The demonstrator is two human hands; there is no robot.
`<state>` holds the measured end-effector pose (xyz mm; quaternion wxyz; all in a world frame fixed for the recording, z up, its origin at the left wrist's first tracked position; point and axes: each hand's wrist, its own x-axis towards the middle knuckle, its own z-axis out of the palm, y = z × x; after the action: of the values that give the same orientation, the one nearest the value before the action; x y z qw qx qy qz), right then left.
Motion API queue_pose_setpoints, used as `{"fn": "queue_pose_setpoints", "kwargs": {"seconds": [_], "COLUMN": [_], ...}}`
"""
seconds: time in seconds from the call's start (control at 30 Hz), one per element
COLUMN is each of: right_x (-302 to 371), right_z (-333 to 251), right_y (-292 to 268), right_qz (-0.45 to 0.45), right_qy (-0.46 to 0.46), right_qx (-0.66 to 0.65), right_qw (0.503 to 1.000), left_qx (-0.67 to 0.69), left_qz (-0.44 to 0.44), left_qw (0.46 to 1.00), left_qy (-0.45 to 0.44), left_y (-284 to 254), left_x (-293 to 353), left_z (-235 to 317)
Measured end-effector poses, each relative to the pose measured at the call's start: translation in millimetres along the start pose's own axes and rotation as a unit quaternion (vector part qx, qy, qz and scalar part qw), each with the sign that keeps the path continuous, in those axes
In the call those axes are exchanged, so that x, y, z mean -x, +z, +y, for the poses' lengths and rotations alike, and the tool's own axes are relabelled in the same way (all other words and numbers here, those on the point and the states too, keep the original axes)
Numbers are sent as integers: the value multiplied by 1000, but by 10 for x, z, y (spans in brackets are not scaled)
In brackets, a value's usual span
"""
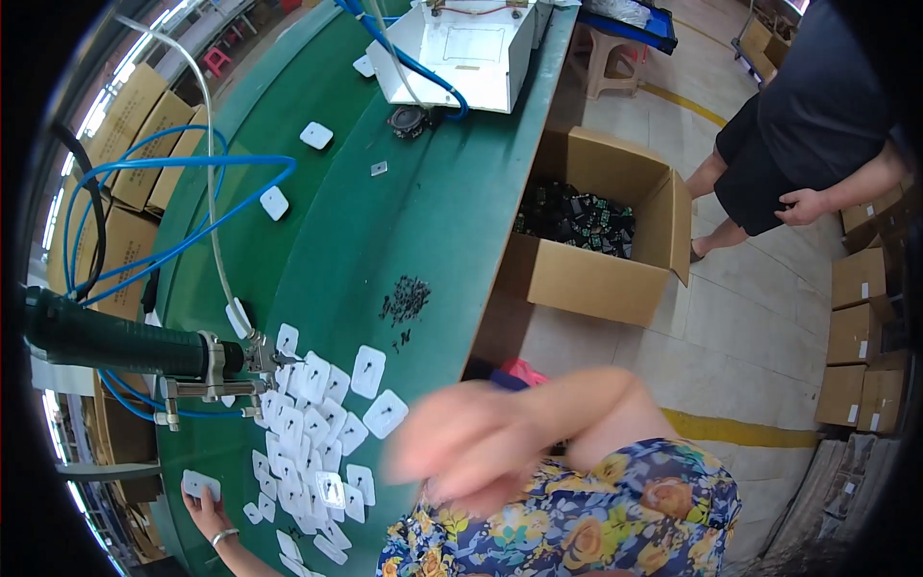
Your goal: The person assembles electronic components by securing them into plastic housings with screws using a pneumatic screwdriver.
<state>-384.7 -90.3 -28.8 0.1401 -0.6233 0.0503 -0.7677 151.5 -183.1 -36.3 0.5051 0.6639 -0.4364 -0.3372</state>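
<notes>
My left hand [209, 517], with a bracelet at the wrist, is closed on a white rounded rectangular plate [199, 485] at the lower left of the green table. My right hand [457, 447] is smeared by motion in front of my floral clothing, so its fingers cannot be made out. Between the hands lies a heap of white plates [312, 423], many with a small dark piece in the middle. A dark green powered screwdriver [125, 337] on a metal bracket points at the heap from the left. Farther up the table is a pile of small black parts [406, 300].
Blue air hoses [192, 236] loop above the green table [385, 231]. A white box-like housing [471, 58] stands at the far end. An open carton [601, 288] of black and green parts sits right of the table. Another person [808, 125] stands beyond it.
</notes>
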Motion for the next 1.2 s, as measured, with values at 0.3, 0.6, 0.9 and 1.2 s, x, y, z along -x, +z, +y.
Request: {"fn": "queue_pose_setpoints", "kwargs": {"seconds": [0.3,0.6,0.9,1.2], "right_x": [3059,3896,3574,1235], "right_z": [189,664,914,838], "right_y": [-3073,-3778,-4049,-5639], "right_qz": [88,155,124,10], "right_qy": [739,832,863,598], "right_qx": [549,442,414,668], "right_qw": [381,298,262,443], "left_qx": [35,-112,-410,-483], "left_qz": [9,0,-344,-215], "left_qw": [999,992,822,829], "left_qy": [1,59,192,185], "left_y": [-93,-480,-1138,-1095], "left_x": [79,198,45,-70], "left_z": [-144,-457,-469,-1176]}}
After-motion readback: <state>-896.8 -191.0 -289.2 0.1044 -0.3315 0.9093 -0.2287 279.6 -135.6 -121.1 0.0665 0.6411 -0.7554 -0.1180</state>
